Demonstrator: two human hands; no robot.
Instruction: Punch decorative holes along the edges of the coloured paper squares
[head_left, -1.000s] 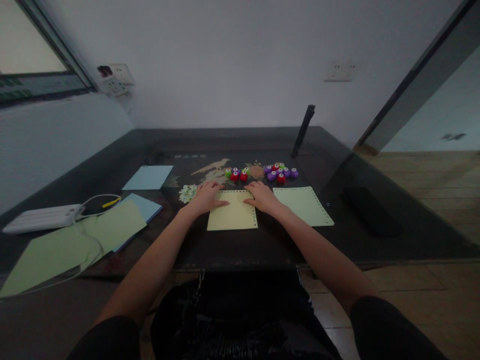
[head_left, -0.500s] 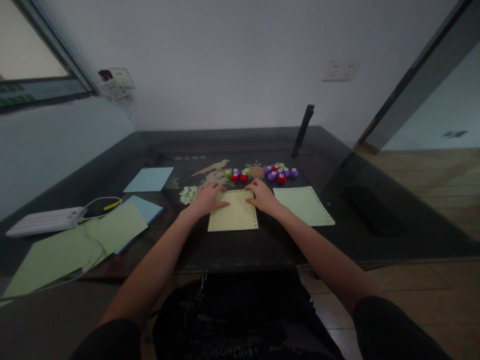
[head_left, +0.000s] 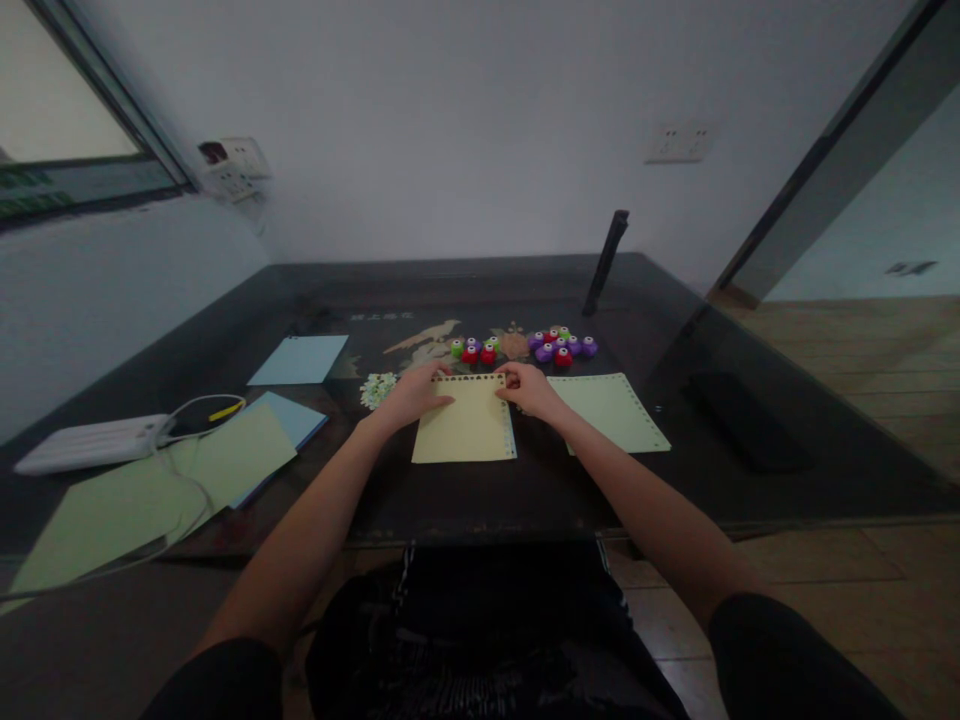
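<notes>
A pale yellow sheet of paper (head_left: 465, 425) with a row of punched holes along its far edge is in front of me. My left hand (head_left: 412, 395) pinches its far left corner, thumb on top and fingers behind the edge. At the far right corner, my right hand (head_left: 527, 388) grips it between thumb and curled fingers. Along the right side, a strip of another hole-punched, bluish-edged sheet peeks out from beneath. White flowers (head_left: 376, 390) lie just left of my left hand. A pale green hole-punched sheet (head_left: 615, 415) rests right of my right hand, partly behind my forearm.
Several small red, purple and green round pieces (head_left: 559, 345) sit beyond the paper on the dark table (head_left: 450, 505). A blue sheet (head_left: 300, 360), green sheets (head_left: 150, 495) and a white power strip (head_left: 94, 445) with a cable lie left. A black stick (head_left: 606, 262) stands at the back.
The yellow sheet's far edge has come up slightly, its hole row now plainer. My right hand's fingers have curled into a pinch at the corner, and the under sheet's edge shows more.
</notes>
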